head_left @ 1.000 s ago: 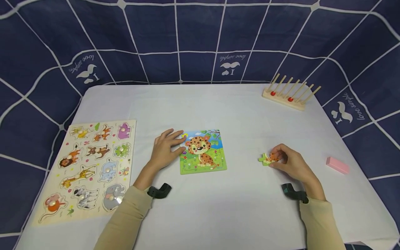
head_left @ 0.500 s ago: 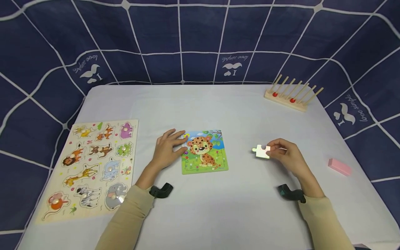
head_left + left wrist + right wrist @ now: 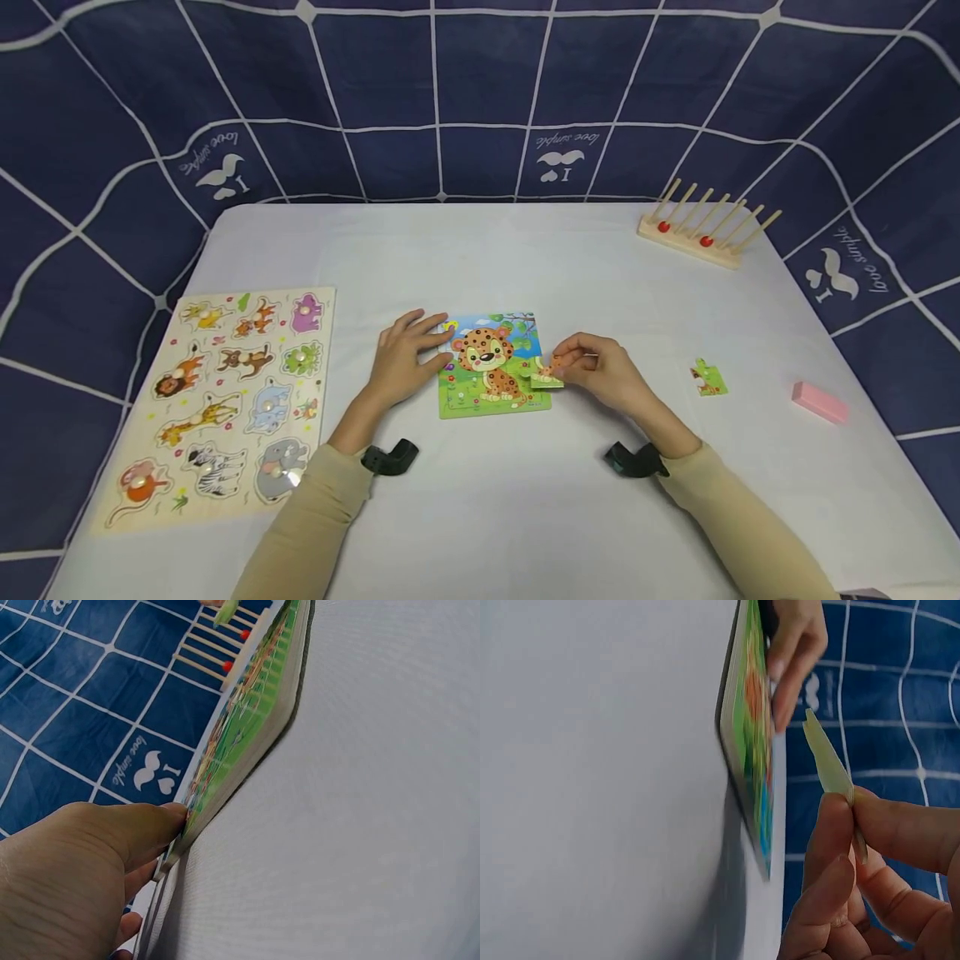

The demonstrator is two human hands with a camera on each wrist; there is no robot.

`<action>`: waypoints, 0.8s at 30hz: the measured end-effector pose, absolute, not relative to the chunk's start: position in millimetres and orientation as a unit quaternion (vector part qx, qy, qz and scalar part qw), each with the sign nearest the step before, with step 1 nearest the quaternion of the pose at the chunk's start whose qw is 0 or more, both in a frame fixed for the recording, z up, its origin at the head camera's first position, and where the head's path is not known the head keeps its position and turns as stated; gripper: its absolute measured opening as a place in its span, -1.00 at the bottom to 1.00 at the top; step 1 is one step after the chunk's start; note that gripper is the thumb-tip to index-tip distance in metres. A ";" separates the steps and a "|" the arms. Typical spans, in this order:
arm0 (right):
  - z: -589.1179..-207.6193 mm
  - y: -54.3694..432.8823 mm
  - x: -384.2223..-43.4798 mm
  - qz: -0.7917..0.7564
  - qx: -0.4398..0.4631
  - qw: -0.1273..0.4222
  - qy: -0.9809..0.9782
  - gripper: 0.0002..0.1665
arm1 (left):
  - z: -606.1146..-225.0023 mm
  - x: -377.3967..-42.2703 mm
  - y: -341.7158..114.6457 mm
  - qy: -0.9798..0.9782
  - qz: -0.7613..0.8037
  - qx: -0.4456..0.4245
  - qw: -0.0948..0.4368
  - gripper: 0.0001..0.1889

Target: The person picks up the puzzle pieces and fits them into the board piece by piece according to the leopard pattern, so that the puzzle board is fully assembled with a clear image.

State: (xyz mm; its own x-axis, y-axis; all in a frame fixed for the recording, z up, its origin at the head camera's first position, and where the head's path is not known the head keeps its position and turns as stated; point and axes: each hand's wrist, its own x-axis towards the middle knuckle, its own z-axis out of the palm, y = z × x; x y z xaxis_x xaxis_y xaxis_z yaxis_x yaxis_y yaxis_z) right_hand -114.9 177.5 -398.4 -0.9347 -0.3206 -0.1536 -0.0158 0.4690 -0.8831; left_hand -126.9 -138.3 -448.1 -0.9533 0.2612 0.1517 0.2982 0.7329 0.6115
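Observation:
A square leopard jigsaw board (image 3: 491, 392) lies on the white table, seen nearly edge-on in the left wrist view. My left hand (image 3: 401, 358) rests on its left edge with fingers spread, the thumb (image 3: 154, 825) on top near a corner. Thumb and fingers of my right hand (image 3: 600, 371) pinch a green-and-orange jigsaw piece (image 3: 546, 377), held over the board's right edge. In the right wrist view this piece (image 3: 829, 761) appears thin and tilted, apart from the board. Another jigsaw piece (image 3: 708, 379) lies on the table to the right.
A wooden animal peg puzzle (image 3: 225, 400) lies at the left. A pink block (image 3: 821, 402) sits at the right. At the back right stands a wooden peg rack (image 3: 690, 246) with two red beads. Dark blue checked cloth (image 3: 390, 92) hangs behind the table.
My right hand has moved left with the jigsaw piece, from beside the board to its right edge. The other piece on the table has come into view. My left hand stays on the board.

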 end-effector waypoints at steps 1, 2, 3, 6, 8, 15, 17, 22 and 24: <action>-398.5 171.3 -114.8 -0.507 -0.105 0.154 0.841 -0.74 | -448.1 -127.0 -138.0 -0.930 -0.333 -0.150 0.028 -0.57; -398.8 165.6 -114.7 -0.508 -0.111 0.157 0.839 -0.74 | -448.2 -127.2 -137.8 -0.931 -0.333 -0.151 0.028 -0.57; -399.5 160.3 -114.7 -0.510 -0.117 0.160 0.837 -0.74 | -448.3 -127.4 -137.6 -0.931 -0.332 -0.151 0.028 -0.57; -402.0 146.3 -114.6 -0.516 -0.134 0.168 0.829 -0.74 | -448.8 -127.8 -137.4 -0.931 -0.330 -0.154 0.030 -0.57; -403.6 138.7 -114.6 -0.521 -0.144 0.173 0.823 -0.74 | -449.0 -127.8 -137.5 -0.931 -0.329 -0.156 0.033 -0.57; -409.0 124.6 -113.3 -0.515 -0.163 0.172 0.824 -0.73 | -449.6 -126.0 -139.0 -0.922 -0.343 -0.169 0.063 -0.58; -409.8 123.0 -112.6 -0.511 -0.167 0.173 0.825 -0.74 | -449.2 -124.9 -139.2 -0.922 -0.341 -0.171 0.071 -0.59; -411.2 120.8 -111.5 -0.505 -0.172 0.173 0.828 -0.78 | -448.4 -125.1 -138.3 -0.922 -0.344 -0.166 0.057 -0.58; -411.8 120.0 -111.2 -0.499 -0.172 0.168 0.833 -0.78 | -448.0 -125.9 -137.9 -0.924 -0.343 -0.162 0.046 -0.57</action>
State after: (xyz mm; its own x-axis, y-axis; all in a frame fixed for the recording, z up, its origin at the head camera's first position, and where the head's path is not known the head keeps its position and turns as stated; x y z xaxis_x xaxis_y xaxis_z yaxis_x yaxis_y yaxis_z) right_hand -111.2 120.0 -411.8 -0.8845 -0.4540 -0.1080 -0.1190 0.4431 -0.8885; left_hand -125.9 -137.9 -448.0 -0.9432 0.2686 0.1957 0.3312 0.7115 0.6198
